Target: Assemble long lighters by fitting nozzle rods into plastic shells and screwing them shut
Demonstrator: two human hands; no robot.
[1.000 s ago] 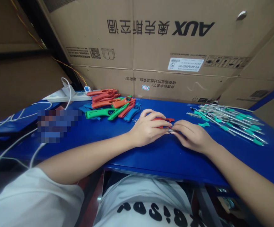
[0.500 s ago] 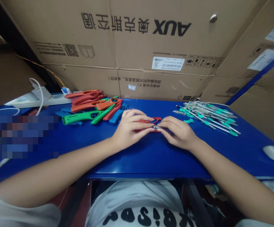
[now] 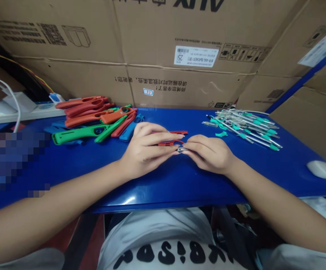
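My left hand (image 3: 148, 152) and my right hand (image 3: 212, 153) meet above the middle of the table. Both are closed in a pinch on one small silvery metal piece (image 3: 181, 149), mostly covered by the fingertips. Just beyond the fingers lie red plastic shell parts (image 3: 168, 143), like halves of a long lighter's handle, partly hidden by my left hand. Left of that hand is a heap of red, orange, green and blue lighter handles (image 3: 78, 134). Past my right hand lies a pile of thin metal lighter rods with teal plastic parts (image 3: 253, 127).
A large cardboard box (image 3: 151, 45) stands upright along the back of the blue table (image 3: 157, 191). At the left are a white power strip (image 3: 33, 112) and a white cable. A white computer mouse (image 3: 323, 170) sits near the right edge. A loose teal piece (image 3: 221, 134) lies before the rods.
The camera view has shifted, so the box and heaps sit higher and mostly further left. Both hands keep pinching the metal piece, which now shows slightly nearer to me than the red shell parts.
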